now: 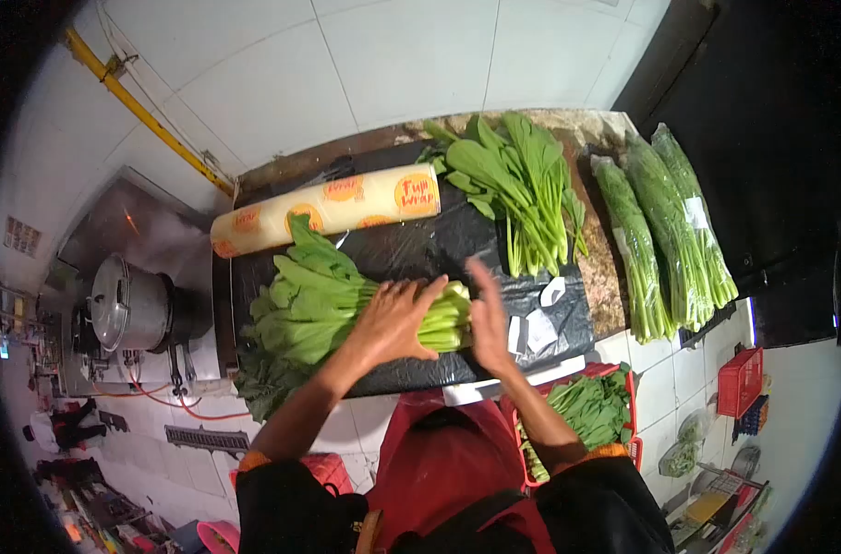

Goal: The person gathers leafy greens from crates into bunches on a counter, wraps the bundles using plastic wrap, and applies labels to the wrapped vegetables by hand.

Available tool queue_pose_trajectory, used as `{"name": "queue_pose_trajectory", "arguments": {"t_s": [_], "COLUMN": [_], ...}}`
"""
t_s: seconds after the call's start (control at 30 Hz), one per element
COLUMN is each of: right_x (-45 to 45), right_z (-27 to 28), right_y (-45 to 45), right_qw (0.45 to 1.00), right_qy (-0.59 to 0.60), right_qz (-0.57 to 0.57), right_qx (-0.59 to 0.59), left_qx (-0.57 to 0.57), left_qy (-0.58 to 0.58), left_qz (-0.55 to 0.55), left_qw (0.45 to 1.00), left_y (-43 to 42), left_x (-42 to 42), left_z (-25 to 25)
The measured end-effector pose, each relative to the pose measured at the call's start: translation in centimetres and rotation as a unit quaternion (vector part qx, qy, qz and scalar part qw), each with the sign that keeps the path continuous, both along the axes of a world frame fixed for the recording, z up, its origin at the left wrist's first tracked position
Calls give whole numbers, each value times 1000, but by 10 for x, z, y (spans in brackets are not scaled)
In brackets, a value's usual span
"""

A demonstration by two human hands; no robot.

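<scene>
A bunch of leafy greens (314,305) with pale green stalks lies on the black plastic-covered table (374,254), its leaves pointing left. My left hand (393,323) rests over the stalks, thumb and fingers spread around them. Beside the stem ends, my right hand (488,319) is held upright with its fingers stretched out and slightly blurred; whether its palm touches the stems I cannot tell. Behind my hands lies a roll of Fuji Wrap (328,208) in its box. A second, loose bunch of greens (522,185) sits at the back right of the table.
Several plastic-wrapped bunches of greens (670,231) lie at the right end. White paper scraps (536,331) are near my right hand. Below the table edge stands a red crate (633,406) of greens. At left, a metal pot (125,305) stands on a stove.
</scene>
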State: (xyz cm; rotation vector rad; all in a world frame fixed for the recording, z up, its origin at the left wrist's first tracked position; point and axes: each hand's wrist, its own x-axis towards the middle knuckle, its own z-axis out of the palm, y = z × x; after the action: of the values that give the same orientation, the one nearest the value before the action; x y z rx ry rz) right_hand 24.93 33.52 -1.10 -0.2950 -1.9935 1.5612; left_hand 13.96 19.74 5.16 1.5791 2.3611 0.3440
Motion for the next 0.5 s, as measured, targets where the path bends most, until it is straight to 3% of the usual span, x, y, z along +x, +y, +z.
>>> {"name": "queue_pose_trajectory", "arguments": {"t_s": [0.03,0.07,0.2,0.23,0.27,0.3,0.33,0.37,0.5], "right_x": [-2,-3,29,53,77,100,120,133,126], "right_z": [-7,-9,-4,-17,-4,-5,-21,-23,-16], "right_y": [-14,-13,-14,-15,-21,-27,-37,-46,-79], "right_qw": [995,1000,988,985,966,965,968,944,930], "right_qy": [-37,-23,-18,-54,-151,-219,-213,-302,-352], "right_qz": [8,5,-132,-146,-129,-109,-98,-92,-95], "right_qx": [-94,-18,-77,-81,-166,-91,-94,-93,-48], "left_qx": [4,6,-17,-30,-32,-23,-10,-6,-5], "left_qy": [-1,-22,-65,-67,-74,-75,-74,-80,-78], "left_qz": [-5,-6,-5,-3,-5,-12,-19,-26,-32], "left_qw": [1000,1000,998,997,997,997,997,996,996], "left_y": [1,2,4,5,4,3,4,5,2], "left_x": [-5,-9,-14,-15,-15,-16,-18,-19,-21], "left_z": [-5,-6,-3,-4,-5,-7,-8,-9,-8]}}
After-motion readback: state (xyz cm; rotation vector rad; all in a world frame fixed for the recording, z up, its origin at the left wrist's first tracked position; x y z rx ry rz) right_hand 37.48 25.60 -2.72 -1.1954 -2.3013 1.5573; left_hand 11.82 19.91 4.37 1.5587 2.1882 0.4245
